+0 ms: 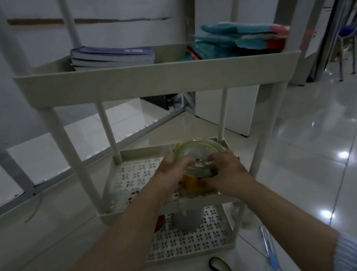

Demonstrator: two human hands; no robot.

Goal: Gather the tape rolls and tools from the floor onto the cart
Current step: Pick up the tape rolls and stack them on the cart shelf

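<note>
Tape rolls (199, 161), clear and stacked, sit between both hands over the cart's (160, 81) perforated middle shelf (134, 179). Nearest on the tiled floor lie black-handled scissors (221, 267) and a blue pen (268, 249). The left hand (172, 172) and right hand (227, 170) each grip the stack's sides. Farther up, the top shelf holds books (113, 56) and teal packets (238, 38).

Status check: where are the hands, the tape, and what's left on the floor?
Both hands on clear tape roll over cart's middle shelf. Scissors and pen on floor.
</note>
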